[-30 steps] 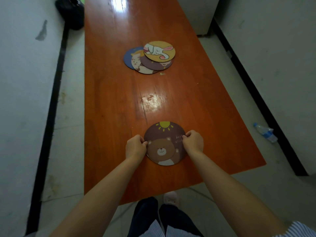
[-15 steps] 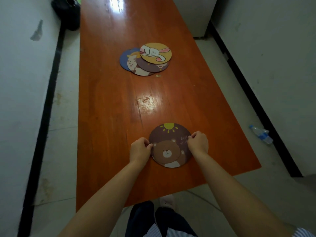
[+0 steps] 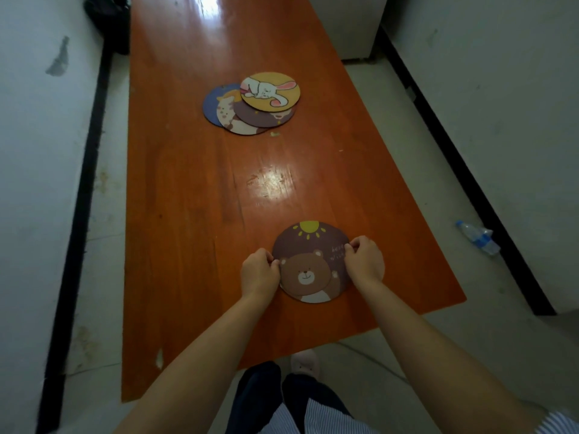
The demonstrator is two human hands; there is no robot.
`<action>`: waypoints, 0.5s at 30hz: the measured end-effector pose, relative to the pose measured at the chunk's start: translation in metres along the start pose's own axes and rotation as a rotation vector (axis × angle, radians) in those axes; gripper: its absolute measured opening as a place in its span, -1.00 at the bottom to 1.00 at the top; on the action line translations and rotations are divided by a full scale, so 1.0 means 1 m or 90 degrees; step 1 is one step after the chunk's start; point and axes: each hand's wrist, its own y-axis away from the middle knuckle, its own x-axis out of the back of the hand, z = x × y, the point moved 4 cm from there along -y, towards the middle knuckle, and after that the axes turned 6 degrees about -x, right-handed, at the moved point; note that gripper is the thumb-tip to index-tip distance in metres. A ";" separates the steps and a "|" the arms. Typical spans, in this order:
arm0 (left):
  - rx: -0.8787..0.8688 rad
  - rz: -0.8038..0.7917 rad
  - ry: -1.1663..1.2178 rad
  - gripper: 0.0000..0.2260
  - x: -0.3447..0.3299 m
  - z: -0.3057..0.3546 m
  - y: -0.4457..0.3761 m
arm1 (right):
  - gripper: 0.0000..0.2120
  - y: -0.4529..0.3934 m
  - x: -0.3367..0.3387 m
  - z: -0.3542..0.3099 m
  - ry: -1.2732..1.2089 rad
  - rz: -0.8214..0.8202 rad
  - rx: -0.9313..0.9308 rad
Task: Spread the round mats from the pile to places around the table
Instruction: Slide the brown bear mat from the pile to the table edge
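Observation:
A round brown mat with a bear and a yellow sun [image 3: 308, 261] lies flat on the orange wooden table [image 3: 188, 189], near its front edge. My left hand [image 3: 259, 274] pinches the mat's left rim and my right hand [image 3: 363, 260] pinches its right rim. Farther up the table sits the pile of round mats [image 3: 250, 104]: a yellow mat with a white rabbit [image 3: 271, 91] on top, a brown one, a cream one and a blue one fanned out beneath it.
White walls with black skirting run close along both long sides of the table. A plastic water bottle [image 3: 477, 237] lies on the floor at the right. A dark bag [image 3: 108, 20] sits at the far left. My legs and a slipper show below the table's front edge.
The bear mat, held by both hands, has slid slightly right along the front of the table; the view shifted a little. The pile has not moved.

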 end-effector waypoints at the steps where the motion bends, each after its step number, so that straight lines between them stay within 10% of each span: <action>1: 0.002 0.003 -0.004 -0.86 0.001 0.000 0.000 | -0.80 0.000 0.000 -0.001 -0.001 -0.002 0.006; 15: 0.021 0.013 -0.054 -0.87 0.007 -0.009 -0.003 | -0.82 0.003 -0.007 -0.011 0.071 0.015 0.073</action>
